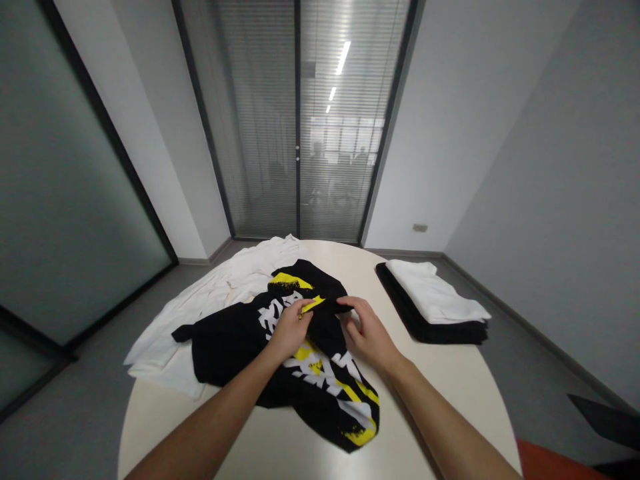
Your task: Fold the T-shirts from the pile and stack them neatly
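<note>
A black T-shirt (227, 340) with white and yellow print lies crumpled across the middle of the table. My left hand (293, 328) pinches a yellow-printed fold of it, fingers closed on the cloth. To the right, my right hand (364, 330) grips a black edge of the same shirt between thumb and fingers. The stretch of fabric between both hands is lifted slightly. Part of the print is covered by my left hand and forearm.
White garments (173, 340) lie spread under and behind the shirt on the left. A folded white cloth (433, 287) rests on folded black cloth (425, 335) at the right. The round pale table (470, 400) stands before a glass partition (295, 120).
</note>
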The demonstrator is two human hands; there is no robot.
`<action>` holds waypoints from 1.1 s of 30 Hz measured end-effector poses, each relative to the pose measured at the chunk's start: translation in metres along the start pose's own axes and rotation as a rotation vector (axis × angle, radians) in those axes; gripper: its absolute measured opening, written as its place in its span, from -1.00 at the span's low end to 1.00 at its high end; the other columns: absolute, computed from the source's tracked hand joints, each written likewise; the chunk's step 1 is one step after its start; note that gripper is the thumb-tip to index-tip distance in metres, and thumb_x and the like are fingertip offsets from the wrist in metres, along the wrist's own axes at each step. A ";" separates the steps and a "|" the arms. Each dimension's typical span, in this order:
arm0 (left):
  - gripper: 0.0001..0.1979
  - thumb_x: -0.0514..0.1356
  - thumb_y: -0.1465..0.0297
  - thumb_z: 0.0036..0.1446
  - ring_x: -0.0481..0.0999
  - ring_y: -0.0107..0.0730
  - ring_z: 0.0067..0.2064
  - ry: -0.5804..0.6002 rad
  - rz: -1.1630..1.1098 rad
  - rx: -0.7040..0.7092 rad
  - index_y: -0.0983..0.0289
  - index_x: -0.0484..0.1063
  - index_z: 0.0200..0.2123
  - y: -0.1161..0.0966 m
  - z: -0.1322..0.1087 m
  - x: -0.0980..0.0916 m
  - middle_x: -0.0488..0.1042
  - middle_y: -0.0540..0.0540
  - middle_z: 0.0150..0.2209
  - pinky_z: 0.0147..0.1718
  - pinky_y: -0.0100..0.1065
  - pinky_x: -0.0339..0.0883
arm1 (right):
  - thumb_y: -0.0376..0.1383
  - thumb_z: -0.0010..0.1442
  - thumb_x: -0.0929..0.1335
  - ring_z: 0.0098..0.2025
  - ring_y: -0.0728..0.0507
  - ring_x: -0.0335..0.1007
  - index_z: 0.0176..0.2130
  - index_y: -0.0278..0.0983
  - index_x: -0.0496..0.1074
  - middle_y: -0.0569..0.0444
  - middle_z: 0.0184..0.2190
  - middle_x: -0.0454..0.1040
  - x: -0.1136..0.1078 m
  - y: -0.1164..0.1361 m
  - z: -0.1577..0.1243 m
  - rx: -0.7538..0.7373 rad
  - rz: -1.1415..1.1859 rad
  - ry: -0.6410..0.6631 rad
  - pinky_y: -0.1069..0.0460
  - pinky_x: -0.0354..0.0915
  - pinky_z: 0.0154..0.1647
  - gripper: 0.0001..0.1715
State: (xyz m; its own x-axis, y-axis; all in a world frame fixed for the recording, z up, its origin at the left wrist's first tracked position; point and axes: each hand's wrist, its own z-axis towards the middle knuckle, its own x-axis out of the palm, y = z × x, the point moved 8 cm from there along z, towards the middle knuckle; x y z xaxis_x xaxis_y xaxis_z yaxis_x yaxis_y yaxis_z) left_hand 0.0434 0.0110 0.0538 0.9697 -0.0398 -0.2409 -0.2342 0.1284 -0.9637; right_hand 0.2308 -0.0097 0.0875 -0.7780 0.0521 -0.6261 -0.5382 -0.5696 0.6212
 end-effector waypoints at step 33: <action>-0.77 0.22 0.18 0.18 0.50 -0.26 -0.26 -0.018 0.224 0.145 0.23 0.51 -0.28 -0.042 0.002 -0.054 0.52 0.03 -0.35 -0.21 -0.31 0.38 | -0.02 0.12 0.41 -0.21 -0.30 0.61 -0.06 -0.18 0.53 0.00 -0.30 0.64 -0.057 -0.074 -0.015 0.743 0.703 -0.335 -0.14 0.54 -0.26 -0.55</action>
State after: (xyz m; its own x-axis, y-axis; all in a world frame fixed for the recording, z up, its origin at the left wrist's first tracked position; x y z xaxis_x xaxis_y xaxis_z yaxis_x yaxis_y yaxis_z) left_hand 0.0015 0.0096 0.1077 0.8964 0.0229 -0.4427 -0.4316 0.2730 -0.8597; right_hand 0.3193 0.0170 0.0699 -0.9783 0.1934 0.0739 0.0900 0.0760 0.9930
